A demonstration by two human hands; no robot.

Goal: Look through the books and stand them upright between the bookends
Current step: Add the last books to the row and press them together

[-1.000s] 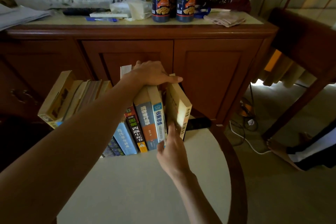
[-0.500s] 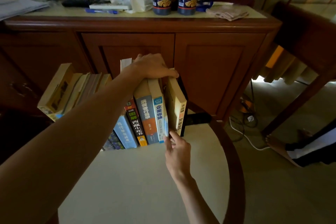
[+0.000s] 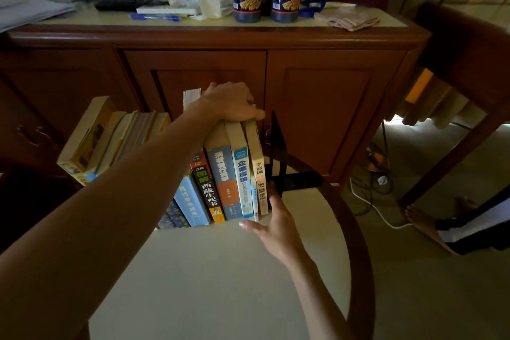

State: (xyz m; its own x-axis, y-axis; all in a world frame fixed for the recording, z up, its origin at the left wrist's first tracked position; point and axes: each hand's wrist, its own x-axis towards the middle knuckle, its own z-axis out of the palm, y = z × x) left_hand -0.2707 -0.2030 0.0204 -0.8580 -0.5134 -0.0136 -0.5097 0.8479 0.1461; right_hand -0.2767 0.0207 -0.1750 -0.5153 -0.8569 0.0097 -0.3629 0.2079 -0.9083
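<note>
Bench (image 3: 220, 284) first: pale round top w/ a dark wood rim, row of books (image 3: 220, 174) along its far edge, brown cabinet (image 3: 317, 91) behind. Books at the row's left end lean hard left; the ones nearer centre stand close to upright, spines toward the camera, long axis vertical. Black bookend (image 3: 278, 157) stands just right of the last book (image 3: 260, 174), its foot running off to the right (a thin gap shows at the top, can't tell if they touch lower down).

Left hand (image 3: 234, 105) lies flat, palm down, fingers loosely curled over the tops of the right-hand books, pressing rather than gripping. Right hand (image 3: 276, 218) is open at the base of the last book, fingers reaching up by the bookend, thumb spread; holds nothing I can see.

Key relation: bookend is right of the stack, so right hand is nearer. Likely next: close that gap.
</note>
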